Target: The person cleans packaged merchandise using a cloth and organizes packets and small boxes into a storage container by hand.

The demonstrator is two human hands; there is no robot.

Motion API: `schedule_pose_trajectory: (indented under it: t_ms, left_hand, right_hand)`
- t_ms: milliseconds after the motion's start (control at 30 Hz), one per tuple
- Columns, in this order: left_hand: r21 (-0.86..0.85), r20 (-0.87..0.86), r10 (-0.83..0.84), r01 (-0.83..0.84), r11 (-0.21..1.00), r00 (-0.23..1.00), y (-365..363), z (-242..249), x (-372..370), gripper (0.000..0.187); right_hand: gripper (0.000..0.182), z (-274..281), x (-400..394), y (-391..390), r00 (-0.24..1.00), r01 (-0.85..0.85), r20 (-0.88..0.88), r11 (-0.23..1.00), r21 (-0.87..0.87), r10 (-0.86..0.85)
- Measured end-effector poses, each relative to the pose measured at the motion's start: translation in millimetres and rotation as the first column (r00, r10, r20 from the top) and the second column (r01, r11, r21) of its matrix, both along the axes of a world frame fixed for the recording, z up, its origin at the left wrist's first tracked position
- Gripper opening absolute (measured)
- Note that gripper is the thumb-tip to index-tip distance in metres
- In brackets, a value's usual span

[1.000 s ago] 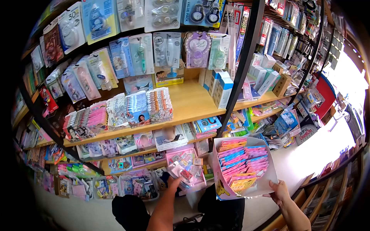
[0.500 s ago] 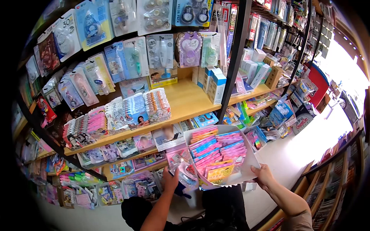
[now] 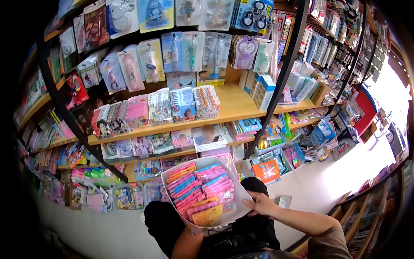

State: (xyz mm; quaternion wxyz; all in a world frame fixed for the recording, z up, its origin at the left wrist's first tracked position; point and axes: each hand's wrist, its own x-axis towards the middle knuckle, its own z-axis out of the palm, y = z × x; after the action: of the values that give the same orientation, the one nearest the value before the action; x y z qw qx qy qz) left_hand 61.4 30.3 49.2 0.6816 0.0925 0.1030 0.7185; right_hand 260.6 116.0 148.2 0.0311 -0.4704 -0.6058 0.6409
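Note:
A white open-topped box (image 3: 238, 206) is tilted toward me above my lap, packed with pink, blue and orange packets (image 3: 185, 185). Yellow packets (image 3: 208, 214) lie at its near end. My right hand (image 3: 259, 203) is closed on the box's right edge, thumb over the rim. My left forearm (image 3: 188, 242) reaches up under the near side of the box. The box hides my left hand, so its fingers and anything in them cannot be seen.
A wooden shelf (image 3: 235, 101) ahead carries rows of small packets (image 3: 159, 105) and blue-white boxes (image 3: 264, 93). Blister packs (image 3: 192, 51) hang above. Low bins (image 3: 128, 196) line the floor. A black metal post (image 3: 276, 93) rises to the right.
The box has moved left and closer to my body, with my right hand still on its edge. My left hand, earlier visible left of the box beside a clear package, is now underneath. My view has shifted.

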Motion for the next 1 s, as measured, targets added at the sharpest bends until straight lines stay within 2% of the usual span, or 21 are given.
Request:
schedule_pose_trajectory:
  t_ms: [33,67,100,200,233,300,400,500,533,633,733,833,933,1000]
  left_hand:
    - [-0.002,-0.001,0.003,-0.003,1.0,1.0,-2.6,-0.7,-0.1,0.056]
    - [-0.003,-0.001,0.008,-0.008,1.0,1.0,-4.2,-1.6,-0.2,0.056]
    - [-0.007,-0.004,0.01,-0.01,1.0,1.0,-2.7,-2.0,0.1,0.056]
    - [0.002,-0.01,0.01,-0.01,1.0,1.0,2.7,1.2,1.4,0.055]
    - [-0.001,-0.006,-0.001,0.001,1.0,1.0,1.6,1.1,3.3,0.055]
    - [0.0,-0.006,-0.005,0.005,1.0,1.0,-0.7,1.3,3.9,0.055]
    - [0.001,-0.013,0.002,-0.002,1.0,1.0,-6.6,0.6,2.7,0.055]
    - [0.001,-0.001,0.007,-0.007,1.0,1.0,-12.9,-0.4,1.0,0.055]
    - [-0.001,-0.002,0.013,-0.013,1.0,1.0,-14.7,-2.0,0.8,0.055]
    - [-0.003,0.003,0.007,-0.007,1.0,1.0,-17.1,-2.3,0.9,0.054]
    - [0.0,0.002,0.005,-0.005,1.0,1.0,-19.4,-2.8,0.3,0.054]
    - [-0.005,0.005,0.007,-0.007,1.0,1.0,-23.8,-5.2,-1.0,0.054]
    - [-0.011,0.01,0.008,-0.008,1.0,1.0,-30.6,-7.3,-3.5,0.054]
    - [-0.008,0.015,0.017,-0.017,1.0,1.0,-35.3,-9.8,-5.0,0.053]
  right_hand:
    - [0.047,5.5,-2.5,-3.3,0.994,-0.075,0.097,0.919,0.386,0.04]
    - [0.055,13.6,-5.7,-8.5,0.979,-0.172,0.197,0.691,0.702,0.044]
    - [0.064,21.2,-10.1,-11.1,0.959,-0.267,0.283,0.349,0.898,0.006]
    - [0.073,44.3,-29.6,-5.4,0.864,-0.352,0.322,0.006,0.936,0.388]
    - [0.077,40.7,-37.8,-9.3,0.785,-0.379,0.307,0.025,0.925,0.538]
    - [0.068,42.2,-56.2,-28.1,0.677,-0.569,0.473,-0.007,0.822,0.564]
    - [0.051,28.6,-81.1,-38.4,0.595,-0.626,0.531,-0.067,0.777,0.604]
    - [0.041,22.1,-94.9,-48.3,0.541,-0.513,0.517,-0.226,0.828,0.664]
    - [0.039,24.2,-97.3,-49.8,0.553,-0.444,0.523,-0.301,0.844,0.649]
    - [0.048,28.3,-104.2,-57.1,0.631,-0.475,0.548,-0.286,0.832,0.548]
    - [0.053,24.8,-113.8,-61.9,0.78,-0.364,0.384,-0.14,0.921,0.494]
    - [0.059,20.8,-115.1,-68.2,0.731,-0.448,0.484,-0.198,0.872,0.48]
    - [0.065,41.7,-108.5,-61.8,0.731,-0.326,0.333,-0.123,0.937,0.595]
    - [0.065,54.2,-93.0,-56.0,0.796,-0.385,0.401,-0.133,0.914,0.454]
